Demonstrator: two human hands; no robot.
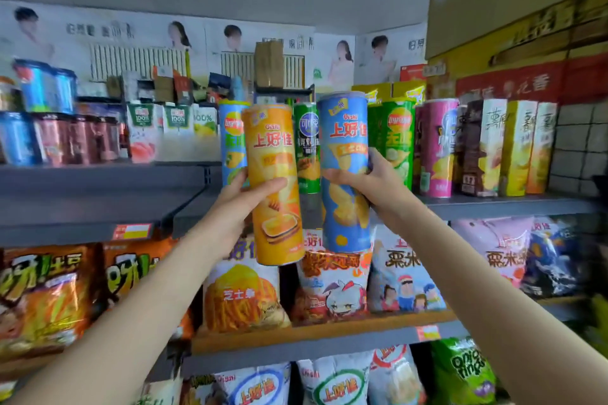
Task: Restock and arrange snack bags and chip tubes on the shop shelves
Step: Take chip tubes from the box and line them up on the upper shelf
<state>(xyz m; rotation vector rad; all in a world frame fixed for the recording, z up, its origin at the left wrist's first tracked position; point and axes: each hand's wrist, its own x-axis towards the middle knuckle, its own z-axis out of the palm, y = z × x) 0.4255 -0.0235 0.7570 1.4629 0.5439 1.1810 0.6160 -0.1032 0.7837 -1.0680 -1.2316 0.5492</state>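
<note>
My left hand (pixel 245 204) grips an orange chip tube (pixel 274 154), held upright in front of the upper shelf (pixel 506 205). My right hand (pixel 368 182) grips a blue chip tube (pixel 345 141) beside it, also upright. Both tubes hang in the air just before the shelf's row of standing tubes: a light blue tube (pixel 232 138), a dark green tube (pixel 306 145), a bright green tube (pixel 394 138) and a pink tube (pixel 437 148). Snack bags (pixel 329 286) fill the shelf below.
Tall snack boxes (pixel 513 145) stand right of the pink tube. Juice cartons (pixel 174 122) and drink cups (pixel 42 138) occupy the left shelf (pixel 98 187). Cardboard boxes (pixel 513 10) are stacked at the top right. More bags (pixel 335 385) sit on the lowest shelf.
</note>
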